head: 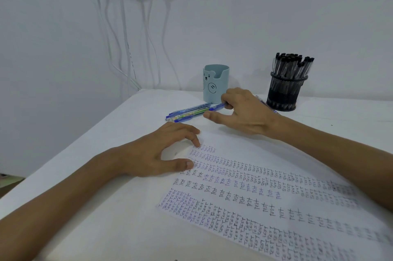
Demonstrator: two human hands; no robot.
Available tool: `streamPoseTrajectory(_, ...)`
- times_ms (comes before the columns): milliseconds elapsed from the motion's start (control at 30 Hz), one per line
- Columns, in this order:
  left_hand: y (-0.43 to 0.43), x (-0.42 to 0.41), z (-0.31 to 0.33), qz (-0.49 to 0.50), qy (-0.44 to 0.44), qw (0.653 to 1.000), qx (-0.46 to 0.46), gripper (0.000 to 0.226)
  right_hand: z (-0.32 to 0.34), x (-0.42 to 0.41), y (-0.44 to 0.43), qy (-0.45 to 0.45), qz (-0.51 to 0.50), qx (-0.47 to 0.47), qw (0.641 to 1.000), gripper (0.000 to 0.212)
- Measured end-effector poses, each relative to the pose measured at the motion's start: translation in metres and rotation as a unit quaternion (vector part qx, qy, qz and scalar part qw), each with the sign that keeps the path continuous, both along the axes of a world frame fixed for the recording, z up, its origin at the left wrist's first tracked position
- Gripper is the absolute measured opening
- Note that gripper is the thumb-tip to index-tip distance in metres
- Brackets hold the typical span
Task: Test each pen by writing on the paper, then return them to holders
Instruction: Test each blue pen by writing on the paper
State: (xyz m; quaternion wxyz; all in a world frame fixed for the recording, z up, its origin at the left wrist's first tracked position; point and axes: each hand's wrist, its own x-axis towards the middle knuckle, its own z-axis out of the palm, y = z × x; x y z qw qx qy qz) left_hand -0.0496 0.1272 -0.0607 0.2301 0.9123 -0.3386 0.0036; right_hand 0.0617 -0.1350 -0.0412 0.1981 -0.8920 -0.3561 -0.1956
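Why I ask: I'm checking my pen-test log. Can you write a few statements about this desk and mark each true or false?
1. The right hand grips a blue pen. True.
2. The mesh holder is empty. False: it is packed with black pens.
3. The left hand rests its fingertips on the paper. True.
4. The blue cup lies on its side. False: it stands upright.
5. The loose pens lie to the right of the mesh holder. False: they lie on the table just left of the blue cup.
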Motion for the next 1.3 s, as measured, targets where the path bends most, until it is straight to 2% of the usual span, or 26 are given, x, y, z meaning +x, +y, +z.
streamPoseTrajectory(100, 0.0, 0.0, 0.0, -0.006, -0.004, 1.0, -0.003, 0.039, 0.0, -0.002, -0.001, -0.012, 0.03, 0.042, 0.999, 0.064)
streamPoseTrajectory(400, 0.0, 0.0, -0.001, -0.007, -0.013, 1.0, -0.002, 0.039, 0.004, -0.028, -0.006, 0.025, 0.041, 0.064, 0.997, 0.074)
streamPoseTrajectory(567, 0.0, -0.001, -0.001, -0.004, -0.007, 1.0, -0.003, 0.039, 0.002, -0.037, -0.012, 0.078, 0.06, 0.131, 0.986, 0.061)
streamPoseTrajectory(667, 0.0, -0.001, -0.001, -0.001, -0.002, 1.0, -0.003, 0.039, -0.002, -0.036, -0.011, 0.103, 0.049, 0.219, 0.969, 0.047)
streamPoseTrajectory(733, 0.0, -0.001, -0.001, 0.003, 0.002, 1.0, -0.001, 0.039, -0.003, -0.036, -0.009, 0.114, 0.027, 0.256, 0.96, 0.047)
streamPoseTrajectory(800, 0.0, -0.001, -0.001, 0.003, 0.002, 1.0, -0.001, 0.039, -0.004, -0.038, -0.009, 0.191, 0.011, 0.309, 0.932, 0.054)
streamPoseTrajectory(867, 0.0, -0.001, -0.001, 0.004, 0.001, 1.0, 0.0, 0.039, -0.005, -0.041, -0.009, 0.304, 0.024, 0.356, 0.883, 0.06)
streamPoseTrajectory(933, 0.0, -0.001, 0.0, 0.006, 0.003, 1.0, 0.003, 0.039, -0.008, -0.045, -0.009, 0.371, 0.037, 0.358, 0.856, 0.052)
streamPoseTrajectory(1000, 0.0, -0.001, -0.001, 0.007, 0.004, 1.0, 0.002, 0.039, -0.012, -0.048, -0.008, 0.387, 0.041, 0.334, 0.859, 0.031)
streamPoseTrajectory(1067, 0.001, -0.001, -0.001, 0.006, 0.003, 1.0, 0.0, 0.04, -0.013, -0.052, -0.005, 0.393, 0.054, 0.316, 0.862, 0.019)
streamPoseTrajectory(1167, 0.001, -0.001, -0.001, 0.003, 0.002, 1.0, 0.002, 0.04, -0.009, -0.06, -0.004, 0.435, 0.094, 0.299, 0.844, 0.015)
streamPoseTrajectory(1300, 0.001, 0.0, -0.001, 0.002, 0.003, 1.0, 0.003, 0.039, -0.01, -0.064, -0.004, 0.411, 0.097, 0.25, 0.871, 0.013)
